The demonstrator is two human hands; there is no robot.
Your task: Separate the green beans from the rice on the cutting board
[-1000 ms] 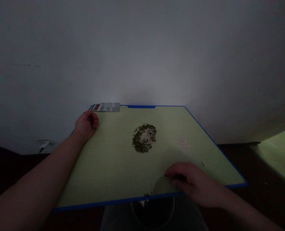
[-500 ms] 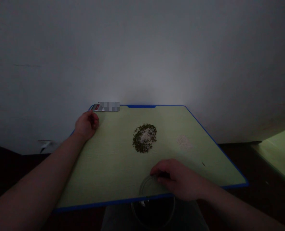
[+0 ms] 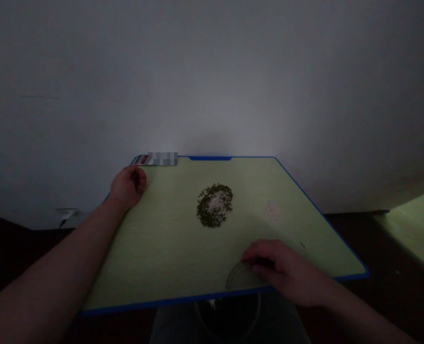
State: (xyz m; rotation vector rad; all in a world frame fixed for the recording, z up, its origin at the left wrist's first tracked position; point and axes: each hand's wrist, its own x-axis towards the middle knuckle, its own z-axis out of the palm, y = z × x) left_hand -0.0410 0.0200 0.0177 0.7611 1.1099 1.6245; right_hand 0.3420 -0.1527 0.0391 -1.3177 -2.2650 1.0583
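Note:
My right hand (image 3: pixel 281 271) is closed at the table's front edge, thumb and fingers pinching the rim of a see-through round lid or dish (image 3: pixel 235 277); its exact kind is hard to make out. My left hand (image 3: pixel 128 185) rests near the table's far left corner with its fingers loosely curled and nothing visible in them. At mid-table lies a pile of small green beans mixed with pale grains (image 3: pixel 215 205). To its right is a smaller patch of pale grains (image 3: pixel 273 210). Below the table edge, a round see-through container (image 3: pixel 228 317) sits at my lap.
The pale folding table (image 3: pixel 154 258) has a blue rim and stands against a grey wall (image 3: pixel 212 86). A flat packet or card (image 3: pixel 145 160), partly blurred out, lies at its far left corner. A small dark sliver (image 3: pixel 302 244) lies at the right.
My right hand has slid to the right along the front edge, carrying the see-through round piece with it. My left hand and the piles have stayed put.

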